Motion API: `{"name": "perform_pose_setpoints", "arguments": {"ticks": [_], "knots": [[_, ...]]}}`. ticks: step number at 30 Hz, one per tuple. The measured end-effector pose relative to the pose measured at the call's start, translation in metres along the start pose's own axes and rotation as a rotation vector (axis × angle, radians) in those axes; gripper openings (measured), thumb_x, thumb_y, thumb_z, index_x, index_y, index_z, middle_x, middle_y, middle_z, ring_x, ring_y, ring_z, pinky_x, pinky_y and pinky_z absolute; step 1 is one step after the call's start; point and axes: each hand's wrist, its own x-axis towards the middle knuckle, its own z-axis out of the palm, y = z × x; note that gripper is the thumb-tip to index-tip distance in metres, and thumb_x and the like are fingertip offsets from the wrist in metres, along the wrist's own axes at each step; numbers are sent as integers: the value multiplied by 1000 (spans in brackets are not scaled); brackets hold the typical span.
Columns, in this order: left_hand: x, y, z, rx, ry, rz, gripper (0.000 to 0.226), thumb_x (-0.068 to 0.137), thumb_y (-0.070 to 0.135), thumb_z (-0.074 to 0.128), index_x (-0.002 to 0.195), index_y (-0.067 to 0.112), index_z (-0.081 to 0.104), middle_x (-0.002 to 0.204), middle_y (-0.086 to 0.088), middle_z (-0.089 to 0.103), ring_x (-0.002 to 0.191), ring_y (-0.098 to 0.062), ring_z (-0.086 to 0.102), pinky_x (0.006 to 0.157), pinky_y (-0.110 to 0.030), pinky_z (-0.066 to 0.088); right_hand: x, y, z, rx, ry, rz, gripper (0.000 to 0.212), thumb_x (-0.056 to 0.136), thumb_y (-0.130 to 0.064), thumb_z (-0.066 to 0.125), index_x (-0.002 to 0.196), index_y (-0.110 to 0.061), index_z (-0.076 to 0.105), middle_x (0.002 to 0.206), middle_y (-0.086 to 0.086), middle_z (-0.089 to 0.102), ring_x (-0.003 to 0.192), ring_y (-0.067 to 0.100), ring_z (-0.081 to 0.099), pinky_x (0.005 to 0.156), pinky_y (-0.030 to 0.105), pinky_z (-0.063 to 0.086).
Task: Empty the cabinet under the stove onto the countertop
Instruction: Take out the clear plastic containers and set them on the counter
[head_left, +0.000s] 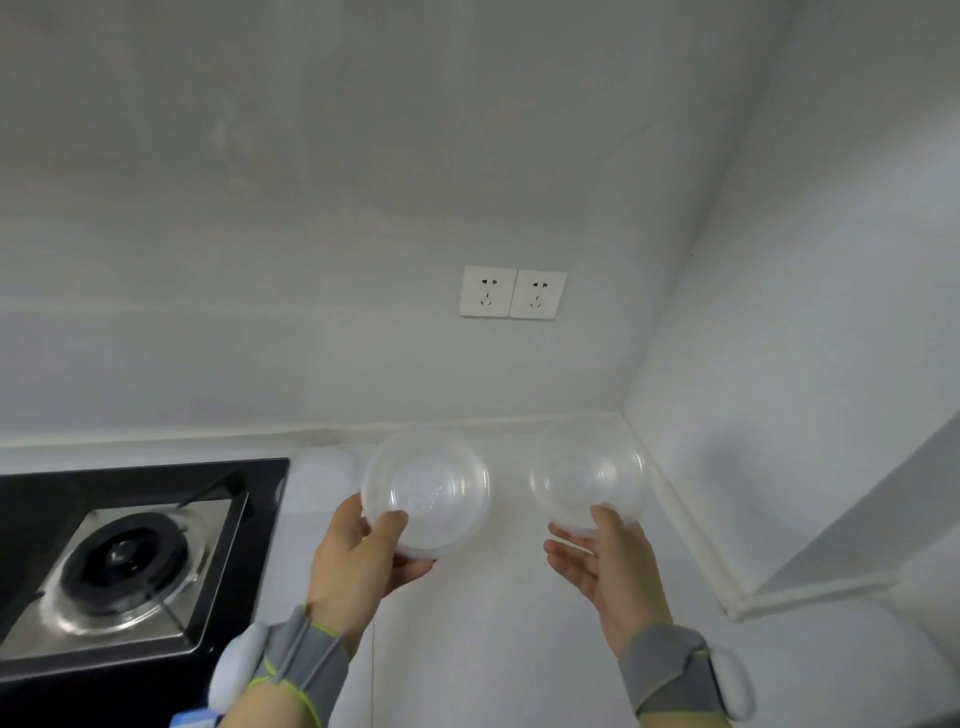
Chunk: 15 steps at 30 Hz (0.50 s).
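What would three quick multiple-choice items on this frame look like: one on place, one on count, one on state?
1. Where is the stove burner?
A. Left of the hands
B. Right of the hands
C. On the wall

2. How many wall sockets show?
A. One
B. Two
C. Four

3. What is the left hand doing?
A. Resting flat on the counter
B. Gripping a clear bowl
C. Turning a knob

Key:
1 A, the stove burner sits at the lower left.
2 B, two wall sockets sit side by side.
3 B, the left hand has its thumb over the rim of a clear bowl.
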Motion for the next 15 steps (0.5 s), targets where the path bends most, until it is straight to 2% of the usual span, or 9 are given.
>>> {"name": "perform_pose_setpoints", "arguments": {"ticks": [7, 15], "knots": [[70, 7, 39, 63, -66, -44, 29, 89, 9, 53, 117, 13, 52, 109, -19, 60, 80, -35, 70, 63, -32, 60, 60, -7, -19, 11, 83, 49, 33, 95, -21, 41, 124, -7, 48, 100, 25, 67, 83, 34, 68, 63, 33, 58], [120, 4, 82, 104, -92, -87, 29, 89, 9, 54, 118, 11, 53, 109, -18, 60, 83, -34, 69, 60, -30, 60, 125, -16, -47, -9, 146, 132, 29, 96, -19, 41, 121, -5, 48, 98, 27, 65, 75, 33, 64, 60, 33, 56]]}}
